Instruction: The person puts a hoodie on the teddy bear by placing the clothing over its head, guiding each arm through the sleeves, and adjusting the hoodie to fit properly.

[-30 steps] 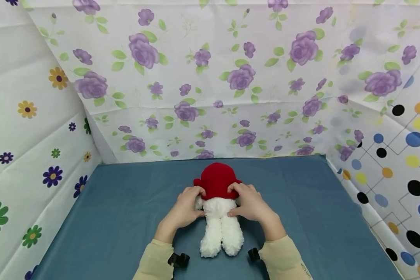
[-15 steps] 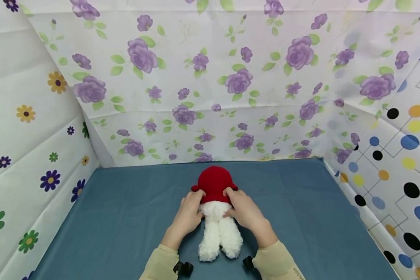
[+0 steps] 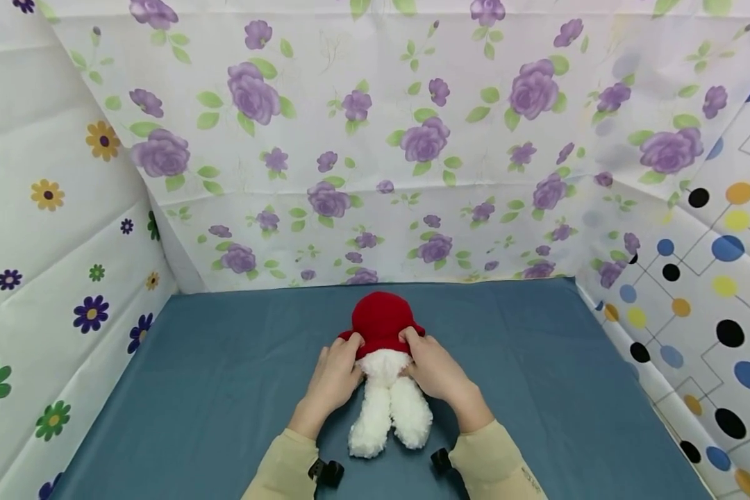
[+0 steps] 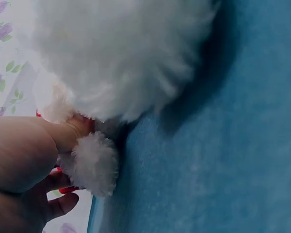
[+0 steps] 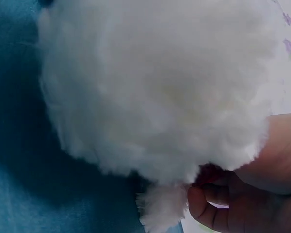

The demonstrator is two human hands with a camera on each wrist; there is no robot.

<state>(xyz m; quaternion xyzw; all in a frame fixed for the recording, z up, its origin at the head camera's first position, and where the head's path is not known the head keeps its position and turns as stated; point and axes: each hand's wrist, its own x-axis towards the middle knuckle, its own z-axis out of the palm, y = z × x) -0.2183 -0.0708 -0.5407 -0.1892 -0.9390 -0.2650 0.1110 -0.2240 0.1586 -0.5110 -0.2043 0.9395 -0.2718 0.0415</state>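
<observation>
A white plush toy [image 3: 387, 406] lies in the middle of the table, its two fluffy legs pointing toward the person. Red fabric [image 3: 382, 319], cap-like in shape, covers its far, rounded end. My left hand [image 3: 332, 375] grips the left lower edge of that fabric, while my right hand [image 3: 437, 368] grips the opposite edge. One fluffy foot [image 4: 121, 53] fills the top of the left wrist view, above a small paw [image 4: 96, 164] beside the left fingers. In the right wrist view a foot [image 5: 155, 87] hides much of the right hand [image 5: 262, 194]; another paw [image 5: 164, 208] hangs below.
A blue cloth [image 3: 237, 368] covers the table. Behind it hangs a white curtain [image 3: 375, 153] with purple roses. Flowered fabric [image 3: 62, 264] walls the left side and dotted fabric [image 3: 706, 305] the right. Small black cameras [image 3: 326, 473] sit at both wrists.
Both hands have closed in on the red fabric's lower edge; the thumbs, earlier spread against the white body, are now tucked at the edge. The legs have shifted slightly left.
</observation>
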